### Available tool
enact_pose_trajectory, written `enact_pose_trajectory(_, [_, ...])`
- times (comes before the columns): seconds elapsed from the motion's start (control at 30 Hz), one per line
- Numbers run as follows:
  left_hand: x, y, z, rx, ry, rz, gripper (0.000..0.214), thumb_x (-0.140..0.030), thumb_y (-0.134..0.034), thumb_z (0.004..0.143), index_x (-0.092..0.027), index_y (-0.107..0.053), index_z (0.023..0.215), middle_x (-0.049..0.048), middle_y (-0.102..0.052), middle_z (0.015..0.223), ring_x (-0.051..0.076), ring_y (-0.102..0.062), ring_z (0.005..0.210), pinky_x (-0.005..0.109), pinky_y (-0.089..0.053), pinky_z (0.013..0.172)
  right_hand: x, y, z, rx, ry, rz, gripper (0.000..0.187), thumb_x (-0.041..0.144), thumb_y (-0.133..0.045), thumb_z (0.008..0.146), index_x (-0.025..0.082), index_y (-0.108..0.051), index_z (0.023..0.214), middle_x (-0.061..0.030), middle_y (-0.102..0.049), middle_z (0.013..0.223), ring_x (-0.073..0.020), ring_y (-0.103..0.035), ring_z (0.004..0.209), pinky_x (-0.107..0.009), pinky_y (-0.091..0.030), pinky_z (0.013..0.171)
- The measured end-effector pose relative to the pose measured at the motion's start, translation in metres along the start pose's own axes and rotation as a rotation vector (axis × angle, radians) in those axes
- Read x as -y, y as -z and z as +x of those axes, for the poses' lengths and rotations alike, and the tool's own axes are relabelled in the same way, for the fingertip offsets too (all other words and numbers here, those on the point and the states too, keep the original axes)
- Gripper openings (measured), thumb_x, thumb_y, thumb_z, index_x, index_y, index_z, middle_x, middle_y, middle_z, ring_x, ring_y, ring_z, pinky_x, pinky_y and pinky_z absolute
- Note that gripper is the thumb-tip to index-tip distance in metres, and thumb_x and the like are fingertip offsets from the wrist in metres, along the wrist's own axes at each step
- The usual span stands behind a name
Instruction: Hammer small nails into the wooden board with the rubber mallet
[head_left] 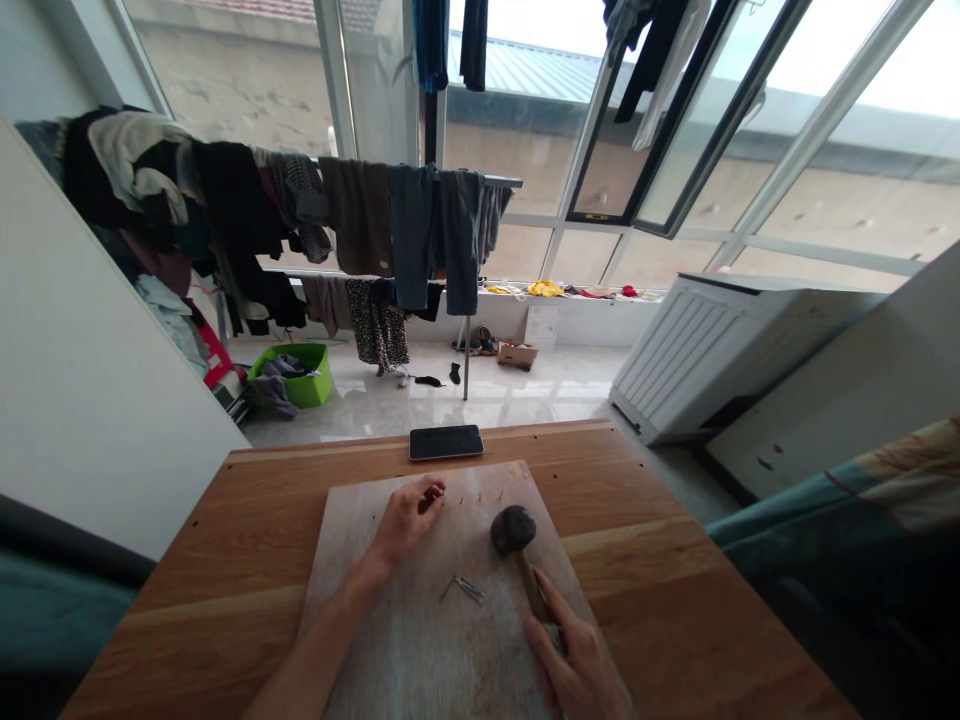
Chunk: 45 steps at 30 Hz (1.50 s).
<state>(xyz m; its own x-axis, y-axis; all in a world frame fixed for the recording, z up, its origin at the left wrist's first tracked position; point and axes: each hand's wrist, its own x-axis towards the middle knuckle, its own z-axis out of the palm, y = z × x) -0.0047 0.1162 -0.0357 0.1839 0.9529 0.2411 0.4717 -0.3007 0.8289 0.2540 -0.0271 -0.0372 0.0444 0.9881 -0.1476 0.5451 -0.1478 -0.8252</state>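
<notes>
Onto the nails first: a short row of standing nails [480, 497] along the far edge of the board [420, 660], toward its far right corner. Nearer the middle, between left forearm and mallet handle, a loose pile of nails [469, 590], lying crossed. Just left of the row, the left hand [409, 520], fingers curled in, tips drawn narrow; cannot tell whether pinching a nail. Over at the board's right edge, the mallet [513, 530], with the right hand [570, 640] wrapped closed around its handle; cannot tell whether resting on the wood or hanging just above. Looks like the setting of another nail at the row's left end; calls next for a steady upright hold, then a light, square tap, knuckles clear of the head. Outward now: past the board's far edge, a phone [446, 442], lying flat near the far edge of the tabletop [660, 600]. Beyond the far left corner, down on the floor, a green basket [319, 385]; above, plenty of hanging clothes [356, 215].
</notes>
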Motion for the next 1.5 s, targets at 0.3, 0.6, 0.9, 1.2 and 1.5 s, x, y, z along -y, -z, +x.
enact_pose_trajectory(0.3, [-0.007,0.005,-0.004,0.024,-0.061,0.077,0.009,-0.021,-0.056,0.086,-0.020,-0.065,0.089,0.0052,-0.067,0.092,0.018,-0.065,0.080,0.030,-0.054,0.078,0.019,-0.006,0.004,-0.058,0.068,0.079,0.064,0.054,-0.059,0.085,0.015,-0.063,0.135,-0.0149,-0.074,0.118,-0.0308,-0.069,0.110,-0.037,-0.057,0.092])
enact_pose_trajectory(0.6, [-0.005,0.002,-0.003,0.001,-0.006,-0.024,0.019,-0.019,-0.058,0.084,-0.021,-0.065,0.101,0.0019,-0.072,0.089,0.016,-0.066,0.075,0.029,-0.055,0.074,0.062,-0.042,0.029,-0.010,0.135,0.181,0.067,0.056,-0.055,0.089,0.014,-0.057,0.140,-0.0017,-0.065,0.059,-0.0176,-0.062,0.049,-0.026,-0.054,0.050])
enact_pose_trajectory(0.9, [-0.006,0.001,-0.005,-0.005,-0.025,-0.066,0.021,-0.014,-0.056,0.083,-0.021,-0.065,0.100,-0.0004,-0.072,0.087,0.014,-0.062,0.069,0.026,-0.051,0.071,0.071,-0.051,0.038,0.004,0.114,0.190,0.069,0.058,-0.052,0.091,0.015,-0.053,0.144,-0.0033,-0.066,0.063,-0.0204,-0.066,0.054,-0.029,-0.056,0.051])
enact_pose_trajectory(1.2, [-0.008,0.004,-0.005,0.000,-0.035,-0.038,0.025,-0.008,-0.055,0.078,-0.019,-0.064,0.099,-0.0017,-0.067,0.080,0.012,-0.058,0.065,0.022,-0.046,0.065,0.069,-0.048,0.043,-0.041,0.249,0.105,0.062,0.056,-0.054,0.091,0.013,-0.062,0.135,-0.0091,-0.073,0.080,-0.0246,-0.072,0.076,-0.032,-0.060,0.069])
enact_pose_trajectory(1.5, [-0.013,0.011,-0.007,0.003,-0.053,0.095,0.026,-0.017,-0.058,0.078,-0.018,-0.058,0.104,0.0027,-0.060,0.093,0.016,-0.057,0.075,0.028,-0.049,0.072,0.050,-0.040,0.029,-0.004,0.176,0.145,0.066,0.058,-0.054,0.091,0.014,-0.058,0.139,-0.0045,-0.069,0.064,-0.0206,-0.067,0.055,-0.027,-0.056,0.051])
